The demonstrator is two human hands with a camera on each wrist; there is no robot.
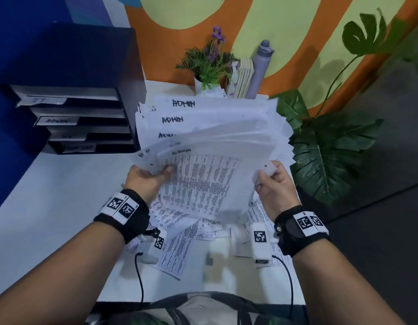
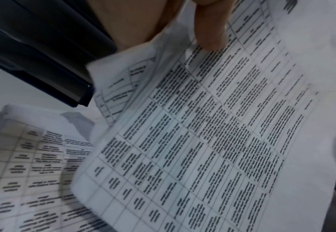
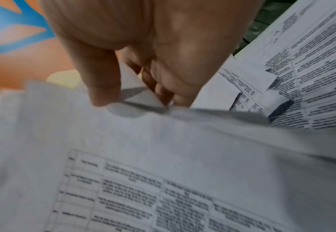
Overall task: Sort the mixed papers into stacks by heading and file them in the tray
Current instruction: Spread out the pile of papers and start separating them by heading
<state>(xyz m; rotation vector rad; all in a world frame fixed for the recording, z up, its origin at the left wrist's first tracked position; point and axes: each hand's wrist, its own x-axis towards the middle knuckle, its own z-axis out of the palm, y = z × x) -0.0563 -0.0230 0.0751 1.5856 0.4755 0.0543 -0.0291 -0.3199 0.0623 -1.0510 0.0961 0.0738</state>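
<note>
A fanned bundle of white sheets headed ADMIN is held up over the white table. My left hand grips its lower left corner, thumb on the printed front sheet. My right hand pinches the right edge of the ADMIN sheets between thumb and fingers. More printed papers lie loose on the table under my wrists. The black filing tray stands at the back left, its slots labelled IT, ADMIN and two I cannot read.
A small potted plant, some books and a grey bottle stand at the table's back edge. A large-leafed plant stands off the right side. The left part of the table is bare.
</note>
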